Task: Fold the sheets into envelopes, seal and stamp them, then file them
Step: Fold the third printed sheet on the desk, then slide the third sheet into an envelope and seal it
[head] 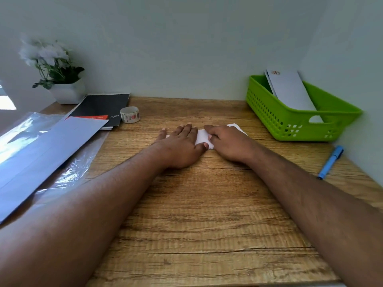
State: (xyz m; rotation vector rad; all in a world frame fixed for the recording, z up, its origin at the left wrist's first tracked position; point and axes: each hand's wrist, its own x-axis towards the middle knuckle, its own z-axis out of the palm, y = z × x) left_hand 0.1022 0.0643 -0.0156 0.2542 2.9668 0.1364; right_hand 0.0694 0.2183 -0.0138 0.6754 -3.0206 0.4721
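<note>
Both hands press a folded white paper sheet (204,137) flat at the centre of the wooden table (207,214): the left hand (182,146) lies spread and released, the right hand (226,141) loosely curled, grasping nothing. 2 white envelopes (290,90) stand in the green plastic basket (269,112) to the right.
</note>
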